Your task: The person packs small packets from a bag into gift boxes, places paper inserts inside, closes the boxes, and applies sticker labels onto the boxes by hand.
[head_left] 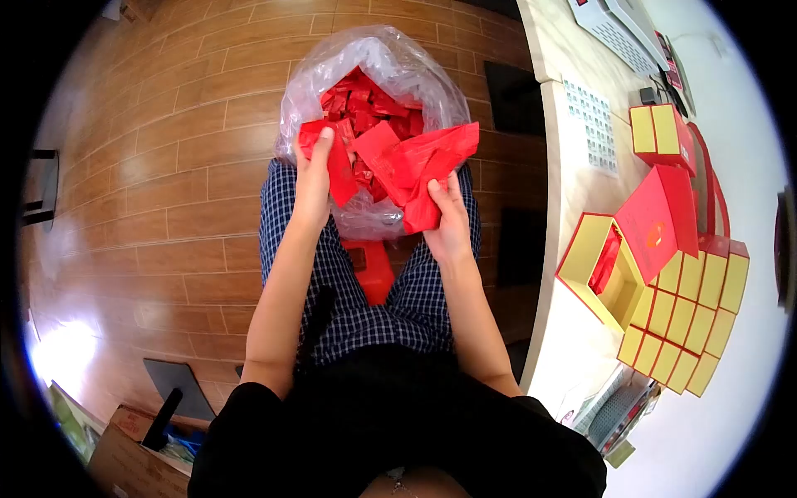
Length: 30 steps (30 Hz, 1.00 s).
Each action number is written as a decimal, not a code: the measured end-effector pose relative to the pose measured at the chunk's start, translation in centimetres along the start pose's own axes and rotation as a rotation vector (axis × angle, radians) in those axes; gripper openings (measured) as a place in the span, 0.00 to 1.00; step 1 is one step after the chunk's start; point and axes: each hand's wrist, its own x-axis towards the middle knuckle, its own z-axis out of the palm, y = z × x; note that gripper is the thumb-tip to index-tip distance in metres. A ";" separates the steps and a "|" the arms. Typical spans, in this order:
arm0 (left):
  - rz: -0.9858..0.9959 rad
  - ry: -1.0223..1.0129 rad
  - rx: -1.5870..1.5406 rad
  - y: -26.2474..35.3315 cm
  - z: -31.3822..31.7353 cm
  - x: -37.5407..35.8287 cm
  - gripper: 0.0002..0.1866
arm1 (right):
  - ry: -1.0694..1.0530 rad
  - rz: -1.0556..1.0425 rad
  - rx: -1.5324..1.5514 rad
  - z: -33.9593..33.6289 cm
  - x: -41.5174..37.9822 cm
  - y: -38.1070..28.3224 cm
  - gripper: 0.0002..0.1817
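A large clear plastic bag (444, 79) stands between my knees, its mouth wide and full of small red foil packets (361, 98). My left hand (314, 183) is closed on a red packet (339, 176) at the bag's left side, thumb on top. On the other side my right hand (449, 214) pinches more red packets (436, 162) by their lower edge, thumb in front. These overlap one another and fan out over the bag's right rim. Both hands are above the near part of the opening.
To the right runs a pale table (573, 187). On it an open red-and-gold box (627, 300) holds a red packet, beside stacked gold-sided boxes (685, 307). A sticker sheet (590, 124) and a white device (618, 33) lie farther back. A red stool (375, 278) shows between my legs.
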 end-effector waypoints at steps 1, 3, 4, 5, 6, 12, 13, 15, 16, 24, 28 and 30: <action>-0.087 -0.006 0.114 0.1 -0.2 -0.1 0.27 | 0.003 -0.002 0.004 0.0 -0.1 -0.3 0.27; -0.077 -0.161 0.033 -2.3 -0.5 0.1 0.26 | -0.091 -0.115 -0.387 0.0 -0.3 -0.4 0.25; -0.101 -0.183 -0.053 -2.5 0.0 -0.4 0.24 | -0.154 -0.158 -0.509 -0.1 -0.3 -0.2 0.24; -0.102 -0.181 -0.052 -2.7 -0.1 -0.3 0.24 | -0.153 -0.156 -0.508 -0.1 -0.3 0.0 0.24; -0.217 -0.200 -0.122 -3.1 -0.3 0.0 0.24 | -0.185 -0.181 -0.614 0.0 -0.3 0.3 0.25; -0.291 -0.129 -0.153 -4.4 -0.5 0.9 0.19 | -0.241 -0.210 -0.930 -0.1 0.1 1.0 0.22; -0.279 -0.141 -0.125 -4.5 -0.7 0.9 0.18 | -0.223 -0.198 -0.941 -0.2 0.1 0.9 0.20; -0.268 -0.158 -0.093 -4.9 -1.3 1.2 0.17 | -0.186 -0.176 -0.965 -0.4 0.1 0.8 0.18; -0.322 -0.214 -0.088 -5.0 -1.8 1.4 0.17 | -0.183 -0.178 -0.963 -0.6 0.1 0.8 0.18; -0.440 -0.413 0.041 -3.4 -1.6 -0.5 0.23 | -0.324 -0.189 -0.986 -0.6 -1.1 -0.5 0.15; -0.432 -0.563 0.289 -2.6 -1.5 0.0 0.22 | -0.492 -0.116 -1.051 -0.9 -1.3 -0.9 0.15; -0.477 -0.534 0.271 -3.5 -1.5 0.8 0.21 | -0.492 -0.133 -1.070 -0.8 -1.6 -0.3 0.15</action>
